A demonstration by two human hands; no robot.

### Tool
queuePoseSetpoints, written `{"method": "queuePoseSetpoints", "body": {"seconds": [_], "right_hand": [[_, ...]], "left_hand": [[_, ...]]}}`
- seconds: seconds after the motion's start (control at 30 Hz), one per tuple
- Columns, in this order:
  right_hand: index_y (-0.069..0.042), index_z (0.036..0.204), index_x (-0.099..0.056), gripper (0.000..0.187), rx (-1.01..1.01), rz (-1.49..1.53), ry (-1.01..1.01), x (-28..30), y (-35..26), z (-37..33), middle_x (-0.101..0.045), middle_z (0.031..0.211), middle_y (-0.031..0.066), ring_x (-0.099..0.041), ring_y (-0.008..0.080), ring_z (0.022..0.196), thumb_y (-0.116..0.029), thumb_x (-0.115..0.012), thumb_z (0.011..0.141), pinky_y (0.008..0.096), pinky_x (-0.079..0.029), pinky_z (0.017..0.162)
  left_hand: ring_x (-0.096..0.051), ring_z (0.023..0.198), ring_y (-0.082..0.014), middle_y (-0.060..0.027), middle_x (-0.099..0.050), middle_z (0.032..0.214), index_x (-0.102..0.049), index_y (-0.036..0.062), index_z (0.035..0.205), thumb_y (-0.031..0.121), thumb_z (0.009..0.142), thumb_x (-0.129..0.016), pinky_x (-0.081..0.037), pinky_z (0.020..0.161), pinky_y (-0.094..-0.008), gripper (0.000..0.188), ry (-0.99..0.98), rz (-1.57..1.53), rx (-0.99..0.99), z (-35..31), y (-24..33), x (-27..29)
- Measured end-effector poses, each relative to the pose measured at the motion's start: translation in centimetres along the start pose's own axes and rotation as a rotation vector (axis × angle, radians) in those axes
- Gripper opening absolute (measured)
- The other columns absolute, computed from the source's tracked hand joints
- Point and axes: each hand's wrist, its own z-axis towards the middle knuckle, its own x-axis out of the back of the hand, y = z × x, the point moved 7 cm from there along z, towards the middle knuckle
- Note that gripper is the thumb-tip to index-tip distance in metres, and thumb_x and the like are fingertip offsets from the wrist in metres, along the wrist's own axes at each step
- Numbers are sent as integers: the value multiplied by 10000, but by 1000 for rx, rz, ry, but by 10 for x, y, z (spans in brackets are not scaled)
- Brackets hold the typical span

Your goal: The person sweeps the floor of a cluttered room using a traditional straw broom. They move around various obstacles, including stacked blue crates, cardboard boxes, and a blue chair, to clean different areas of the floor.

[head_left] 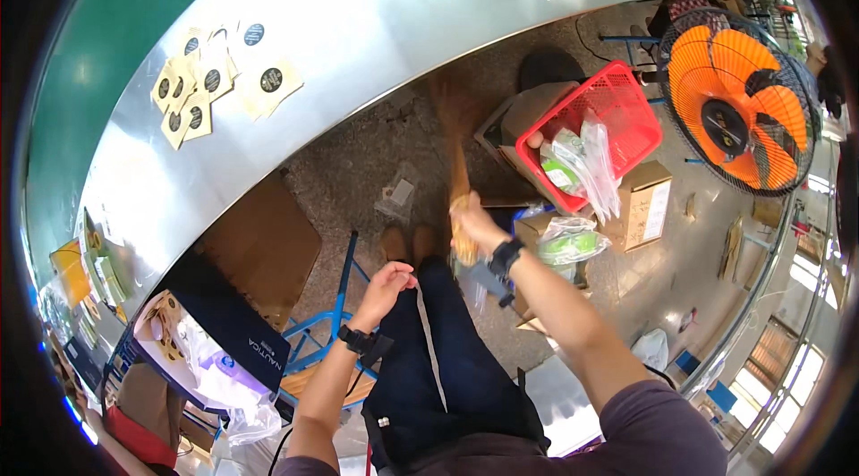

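Metal table (376, 20), speckled floor (349, 149), right hand (480, 225) wrapped round blurred tan object (464, 250), left hand (386, 293) curled at pale strip (429, 337), its grip unclear.

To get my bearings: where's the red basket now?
In the head view, the red basket is right of centre, between the right hand and the orange fan.

White lettering (266, 353) stands on the dark box flap (228, 319) — dark characters (636, 227) on the cardboard carton (640, 185).

A big orange fan (727, 127) is near a red basket (632, 105) of bags (591, 158). Tan cards (213, 82) lie on the bench (358, 29).
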Motion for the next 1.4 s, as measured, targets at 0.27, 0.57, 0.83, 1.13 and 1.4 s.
{"method": "queuePoseSetpoints", "body": {"seconds": [0.27, 0.57, 0.83, 1.13, 1.4], "right_hand": [[-191, 1246, -274, 446, -202, 115, -111, -29, 66, -152, -447, 804, 78, -505, 183, 476, -256, -480, 856, 294, -454, 394], [-164, 1366, -141, 633, 298, 195, -143, 20, 21, -146, -494, 795, 76, -516, 151, 513, -190, -505, 849, 281, -456, 391], [-20, 849, -618, 224, 608, -1682, 131, 51, -92, 71, -625, 712, 170, -615, 288, 691, -176, -566, 697, 398, -478, 570], [-103, 1344, -170, 726, 185, -1157, -136, 45, 19, -61, -616, 776, 194, -605, 235, 508, -145, -544, 724, 355, -492, 488], [-126, 1360, -200, 680, 77, -667, -427, 32, 65, -146, -524, 834, 65, -506, 118, 509, -90, -557, 782, 252, -440, 410]], "left_hand": [[-572, 824, -131, -63, -605, 865, -515, 33, 1003, 130, 886, -459, -445, 759, -258, 162, 63, 58, -16, -32, 5, 23], [-570, 812, -131, -59, -600, 851, -520, 29, 990, 128, 883, -462, -445, 764, -258, 156, 91, 43, -74, -64, -48, 13], [-567, 793, -126, -61, -586, 817, -513, -5, 969, 82, 879, -446, -452, 731, -250, 142, 133, -19, -165, -88, -114, -22], [-574, 792, -136, -72, -590, 827, -506, -4, 982, 81, 878, -446, -457, 735, -255, 147, 185, -50, -127, -139, -139, -19], [-575, 790, -139, -72, -593, 828, -508, -13, 986, 90, 871, -466, -458, 732, -258, 159, 270, -133, -170, -164, -140, -1]]}}
